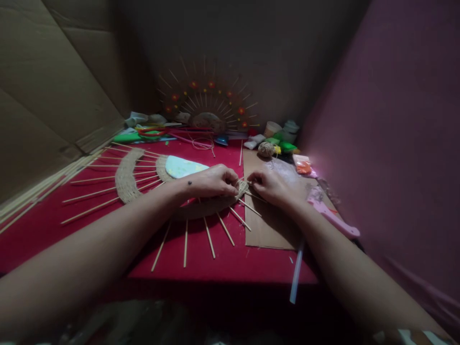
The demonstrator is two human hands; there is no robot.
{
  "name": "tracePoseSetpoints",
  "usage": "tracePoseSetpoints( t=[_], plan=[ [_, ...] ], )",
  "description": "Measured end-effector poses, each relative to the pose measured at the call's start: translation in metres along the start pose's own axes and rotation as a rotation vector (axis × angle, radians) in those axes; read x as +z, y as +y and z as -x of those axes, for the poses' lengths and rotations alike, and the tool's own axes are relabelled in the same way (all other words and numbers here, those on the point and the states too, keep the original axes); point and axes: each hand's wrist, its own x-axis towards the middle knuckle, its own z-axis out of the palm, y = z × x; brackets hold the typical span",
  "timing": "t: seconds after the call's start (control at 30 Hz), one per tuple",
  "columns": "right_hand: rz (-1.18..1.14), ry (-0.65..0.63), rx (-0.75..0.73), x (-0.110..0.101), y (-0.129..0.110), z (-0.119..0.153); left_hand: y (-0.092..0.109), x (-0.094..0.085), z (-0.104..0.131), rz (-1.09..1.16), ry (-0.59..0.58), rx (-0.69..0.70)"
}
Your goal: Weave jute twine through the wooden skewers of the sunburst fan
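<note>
On the red table lies a sunburst of thin wooden sticks [209,238] with a woven twine band [126,177] running across them. A pale blue half-round piece [184,167] sits at its middle, edged with twine. My left hand [217,182] reaches over the sunburst, its fingers closed at the band's right end. Just to the right, my right hand [268,184] has thumb and fingers pinched together beside the same end. Twine appears to run between the two hands, but what lies inside the right pinch is too small to make out.
Cardboard [273,230] lies under my right hand. A pink glue gun [334,218] and a glue stick [296,275] are at the right. Behind are a twine ball [266,149], clay packets [303,164] and a flower-decorated stick fan [208,103]. Long sticks [46,184] line the left edge.
</note>
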Motion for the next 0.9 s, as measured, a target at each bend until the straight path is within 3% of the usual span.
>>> tracePoseSetpoints(
  t=[0.2, 0.43, 0.57, 0.67, 0.8, 0.9],
  plan=[
    [-0.073, 0.024, -0.019, 0.005, -0.003, 0.001, 0.003, -0.007, 0.003, 0.044, -0.026, 0.070],
    [-0.115, 0.036, -0.001, 0.011, 0.002, 0.000, 0.020, -0.014, 0.020, 0.062, 0.062, 0.134],
    [-0.157, 0.054, 0.000, 0.014, 0.007, -0.002, 0.021, -0.016, 0.033, 0.093, 0.071, 0.148],
    [-0.201, 0.071, -0.040, 0.013, 0.007, -0.001, 0.017, -0.014, 0.037, 0.102, -0.015, 0.139],
    [-0.314, 0.196, -0.191, 0.005, 0.002, 0.006, 0.015, -0.011, 0.036, 0.041, -0.190, 0.161],
    [-0.421, 0.118, -0.230, -0.002, -0.004, 0.014, 0.017, -0.009, 0.034, 0.043, -0.262, 0.159]
  ],
)
